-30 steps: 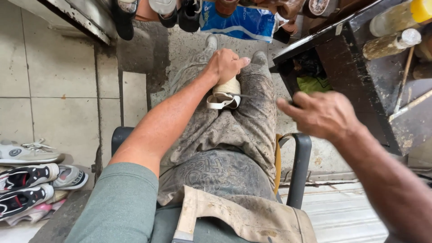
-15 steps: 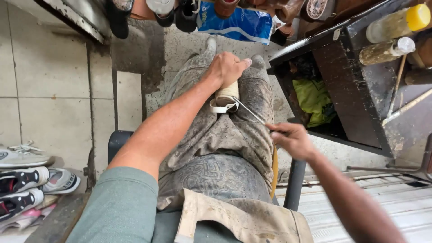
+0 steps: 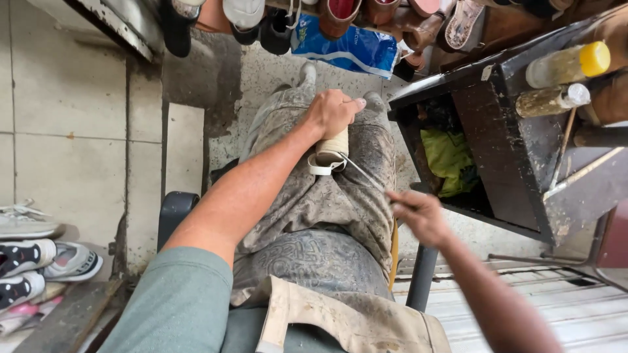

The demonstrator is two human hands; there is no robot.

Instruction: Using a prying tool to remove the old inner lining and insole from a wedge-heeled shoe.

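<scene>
- The left hand is wrapped firmly around the top of a pale cylindrical spool, which stands upright on the person's lap, on the soiled work trousers.
- A white strap loops around the spool just below that grip.
- The right hand is pinched shut on a thin strand that runs taut from the spool's base out to its fingers.
- Judging by looks, the spool is light and stiff, best held around its body as now; the strand seems thin and liable to slip, so a tight fingertip pinch suits it.
- A dark workbench stands beyond the right hand, with two bottles on it.
</scene>
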